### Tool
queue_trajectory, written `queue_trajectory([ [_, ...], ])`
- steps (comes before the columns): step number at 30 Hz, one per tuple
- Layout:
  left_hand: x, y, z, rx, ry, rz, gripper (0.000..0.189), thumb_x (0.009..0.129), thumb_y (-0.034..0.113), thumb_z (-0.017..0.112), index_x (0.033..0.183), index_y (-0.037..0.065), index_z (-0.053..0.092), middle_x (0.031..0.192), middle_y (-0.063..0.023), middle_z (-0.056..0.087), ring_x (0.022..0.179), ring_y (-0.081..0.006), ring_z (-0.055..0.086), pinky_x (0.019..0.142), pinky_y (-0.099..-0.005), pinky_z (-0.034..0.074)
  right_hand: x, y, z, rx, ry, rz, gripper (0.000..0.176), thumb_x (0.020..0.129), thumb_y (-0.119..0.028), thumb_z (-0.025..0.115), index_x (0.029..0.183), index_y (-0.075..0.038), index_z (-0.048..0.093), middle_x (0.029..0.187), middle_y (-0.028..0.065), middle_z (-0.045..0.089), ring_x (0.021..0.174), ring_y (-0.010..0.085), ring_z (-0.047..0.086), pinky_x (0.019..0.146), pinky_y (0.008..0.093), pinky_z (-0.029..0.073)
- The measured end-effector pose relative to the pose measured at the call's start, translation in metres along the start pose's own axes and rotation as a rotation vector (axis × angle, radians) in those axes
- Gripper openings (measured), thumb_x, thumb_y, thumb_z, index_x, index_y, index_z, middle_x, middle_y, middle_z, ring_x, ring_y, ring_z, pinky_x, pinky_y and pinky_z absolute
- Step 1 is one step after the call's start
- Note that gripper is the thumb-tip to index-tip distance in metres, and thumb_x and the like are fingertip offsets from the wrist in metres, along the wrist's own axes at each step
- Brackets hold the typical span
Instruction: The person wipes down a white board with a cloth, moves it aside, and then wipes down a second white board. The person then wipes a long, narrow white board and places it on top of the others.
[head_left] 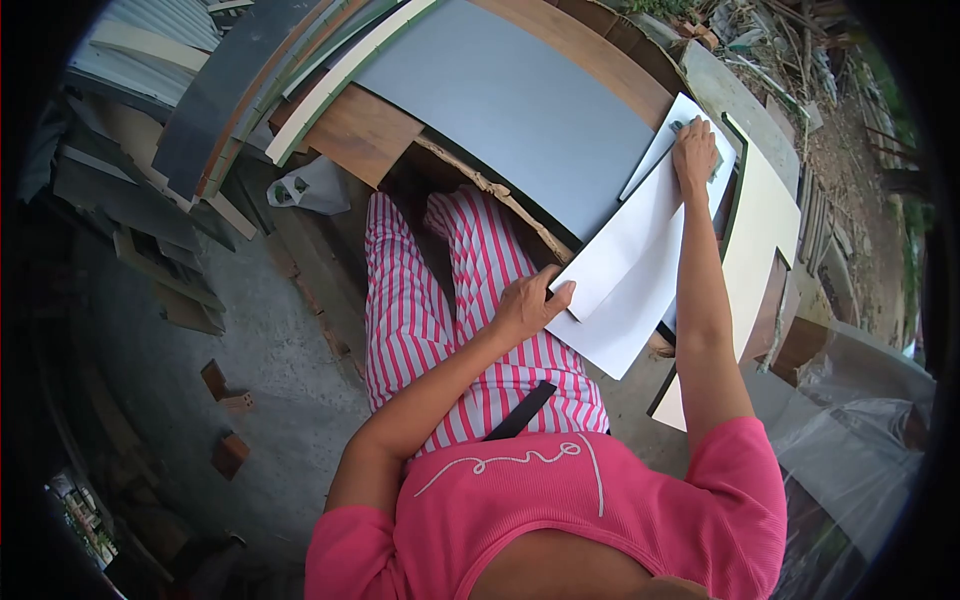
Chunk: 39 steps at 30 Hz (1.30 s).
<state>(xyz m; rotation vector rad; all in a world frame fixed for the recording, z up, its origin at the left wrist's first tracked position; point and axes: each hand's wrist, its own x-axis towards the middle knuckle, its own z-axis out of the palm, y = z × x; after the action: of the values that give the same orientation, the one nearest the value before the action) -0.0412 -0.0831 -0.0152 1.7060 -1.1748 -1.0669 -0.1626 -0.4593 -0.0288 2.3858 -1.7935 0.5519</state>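
White sheets (640, 270) lie overlapping at a slant across the right end of a grey panel (500, 110). With bent fingers and thumb, my left hand (532, 305) grips the sheets' lower left edge, above my striped trousers. My right hand (695, 155) is at their upper end, its fingers curled down on the white surface. A small dark greenish thing shows beside those fingers; what it is, and whether the hand holds it, I cannot make out.
Cream strips (350, 75) and dark boards stand at the upper left. A cream panel (765, 220) lies right of the sheets. A white plastic bag (310, 188) is left of my knees. Brick pieces (230, 455) lie on the floor. Clear plastic (850, 420) covers something at the lower right.
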Motion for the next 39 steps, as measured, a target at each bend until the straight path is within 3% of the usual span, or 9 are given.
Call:
queue_trajectory([
  [5,0.0,-0.006,0.004,-0.002,0.019,0.04,0.058,0.09,0.051,0.041,0.101,-0.004,0.056,0.076,-0.0254,0.061,0.072,-0.0384,0.063,0.066,-0.0425,0.048,-0.152,-0.058,-0.076,0.152,-0.103,-0.201,0.045,0.097,-0.022,0.034,0.139,-0.005,0.036,0.145,0.0154,0.033,0.137,0.0333,0.024,0.112,0.0455,0.017],
  [10,0.002,-0.006,0.005,-0.028,0.033,0.063,0.05,0.091,0.046,0.044,0.099,-0.002,0.056,0.072,-0.0242,0.06,0.07,-0.0405,0.062,0.064,-0.0444,0.047,-0.28,-0.088,-0.138,0.239,-0.294,-0.363,0.052,0.09,-0.013,0.048,0.14,-0.005,0.035,0.148,0.0133,0.029,0.138,0.032,0.023,0.112,0.0489,0.017],
  [12,0.002,-0.006,0.005,-0.042,0.055,0.062,0.047,0.091,0.044,0.046,0.097,-0.002,0.055,0.07,-0.0233,0.06,0.067,-0.0403,0.061,0.062,-0.0442,0.047,-0.274,-0.085,-0.143,0.249,-0.33,-0.349,0.051,0.09,-0.013,0.047,0.139,-0.005,0.036,0.148,0.0131,0.029,0.138,0.0317,0.023,0.112,0.0486,0.017],
  [16,0.002,-0.002,0.003,-0.047,0.026,0.055,0.051,0.092,0.046,0.042,0.097,-0.003,0.055,0.068,-0.0237,0.058,0.064,-0.0384,0.061,0.061,-0.0425,0.047,-0.18,-0.047,-0.097,0.217,-0.142,-0.285,0.047,0.093,-0.015,0.043,0.137,-0.003,0.038,0.146,0.0143,0.031,0.137,0.0334,0.025,0.112,0.0444,0.02],
  [20,0.002,-0.007,0.006,-0.016,0.04,0.048,0.059,0.091,0.054,0.039,0.095,-0.002,0.056,0.069,-0.0214,0.06,0.064,-0.0346,0.062,0.059,-0.0416,0.049,-0.047,0.018,-0.02,0.119,0.065,-0.204,0.043,0.094,-0.018,0.039,0.131,0.005,0.042,0.136,0.0268,0.04,0.128,0.0422,0.035,0.11,0.0431,0.024],
  [25,0.001,-0.003,0.005,-0.01,0.08,0.068,0.06,0.091,0.055,0.038,0.095,-0.002,0.056,0.068,-0.0205,0.06,0.063,-0.0332,0.062,0.058,-0.0416,0.049,0.009,0.034,-0.002,0.126,0.017,-0.008,0.044,0.094,-0.019,0.038,0.128,0.008,0.041,0.134,0.0309,0.039,0.126,0.0455,0.035,0.11,0.0445,0.025],
  [28,0.002,-0.003,0.004,-0.009,0.076,0.056,0.056,0.091,0.051,0.04,0.096,-0.003,0.056,0.07,-0.0224,0.06,0.065,-0.0355,0.062,0.061,-0.0418,0.048,-0.035,0.021,-0.012,0.173,0.043,-0.068,0.044,0.094,-0.018,0.038,0.13,0.008,0.039,0.137,0.0301,0.035,0.128,0.0454,0.031,0.11,0.0449,0.024],
  [36,0.003,-0.004,0.006,-0.023,0.078,0.084,0.05,0.092,0.047,0.043,0.096,-0.001,0.056,0.07,-0.0217,0.061,0.067,-0.0368,0.063,0.062,-0.0436,0.049,-0.276,-0.083,-0.136,0.322,-0.258,-0.19,0.057,0.087,-0.006,0.051,0.139,0.002,0.03,0.148,0.0232,0.021,0.137,0.0419,0.018,0.11,0.0504,0.021],
  [39,0.004,-0.002,0.005,-0.056,0.071,0.084,0.05,0.091,0.047,0.044,0.097,-0.002,0.056,0.071,-0.023,0.061,0.067,-0.0382,0.063,0.062,-0.0447,0.049,-0.293,-0.092,-0.15,0.267,-0.348,-0.253,0.06,0.085,-0.009,0.054,0.14,-0.001,0.031,0.149,0.0189,0.023,0.139,0.0384,0.017,0.111,0.0524,0.014],
])
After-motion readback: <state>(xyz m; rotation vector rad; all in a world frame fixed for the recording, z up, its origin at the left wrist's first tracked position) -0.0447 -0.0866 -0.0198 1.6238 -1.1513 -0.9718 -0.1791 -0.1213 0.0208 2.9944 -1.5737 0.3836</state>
